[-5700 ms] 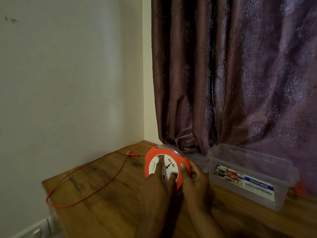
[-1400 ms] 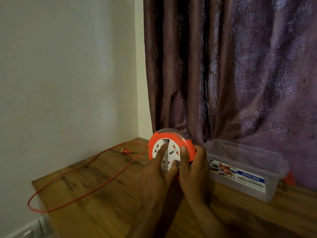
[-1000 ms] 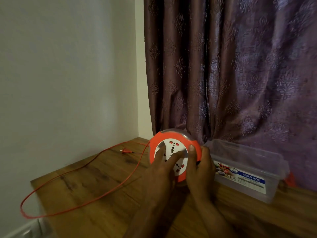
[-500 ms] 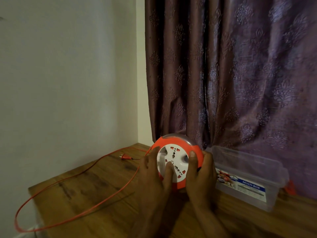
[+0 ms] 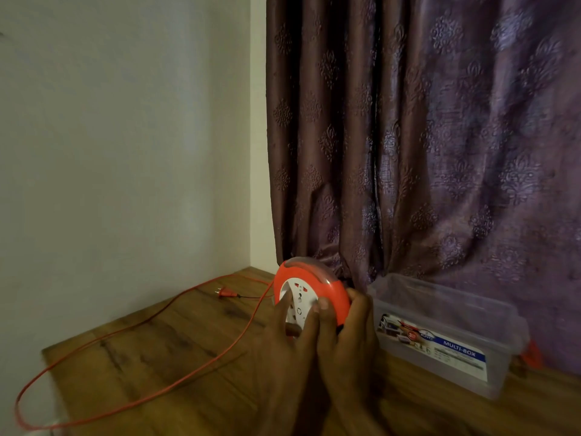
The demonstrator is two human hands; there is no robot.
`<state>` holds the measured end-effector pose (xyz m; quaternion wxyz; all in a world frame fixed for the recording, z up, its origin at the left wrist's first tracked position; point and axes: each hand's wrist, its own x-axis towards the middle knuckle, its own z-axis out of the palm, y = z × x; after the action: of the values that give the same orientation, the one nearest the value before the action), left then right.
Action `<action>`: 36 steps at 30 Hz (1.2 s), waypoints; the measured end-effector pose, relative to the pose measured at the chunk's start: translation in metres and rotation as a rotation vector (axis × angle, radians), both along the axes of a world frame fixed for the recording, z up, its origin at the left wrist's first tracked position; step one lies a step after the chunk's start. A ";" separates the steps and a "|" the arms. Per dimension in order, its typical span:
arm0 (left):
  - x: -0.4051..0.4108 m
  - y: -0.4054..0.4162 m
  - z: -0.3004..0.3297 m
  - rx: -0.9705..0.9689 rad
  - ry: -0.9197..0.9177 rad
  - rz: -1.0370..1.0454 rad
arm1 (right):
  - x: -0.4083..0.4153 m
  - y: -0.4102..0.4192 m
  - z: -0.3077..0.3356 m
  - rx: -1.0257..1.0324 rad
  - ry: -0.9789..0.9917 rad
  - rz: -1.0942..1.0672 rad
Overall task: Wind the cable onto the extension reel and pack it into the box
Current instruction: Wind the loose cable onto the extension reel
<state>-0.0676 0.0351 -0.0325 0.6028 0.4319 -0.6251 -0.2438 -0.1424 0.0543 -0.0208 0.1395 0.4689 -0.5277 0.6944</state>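
Note:
The round orange extension reel (image 5: 327,287) with a white socket face stands on edge on the wooden table (image 5: 163,350). My right hand (image 5: 349,338) grips its right rim. My left hand (image 5: 289,341) lies on the white face, fingers spread over the sockets. A thin red cable (image 5: 201,363) runs from the reel's left side in a long loop over the table's left edge and back to its plug (image 5: 227,292) near the wall. The clear plastic box (image 5: 446,335), open, with a "MULTI-BOX" label, stands right beside my right hand.
A white wall closes the left side and a purple patterned curtain (image 5: 424,136) hangs close behind the reel and box. The table's left edge (image 5: 47,357) drops off where the cable loop hangs. A small orange thing (image 5: 531,357) shows past the box's right end.
My left hand has shifted round on the white face while my right hand keeps hold of the rim. The cable loop lies slightly differently on the table; the plug stays by the wall.

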 end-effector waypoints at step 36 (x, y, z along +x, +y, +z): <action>-0.002 0.005 0.001 -0.163 -0.204 0.031 | -0.025 -0.002 0.011 -0.016 -0.078 -0.054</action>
<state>-0.0696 0.0399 -0.0316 0.5730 0.4134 -0.6942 -0.1378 -0.1669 0.0524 -0.0099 0.1411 0.4261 -0.5397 0.7122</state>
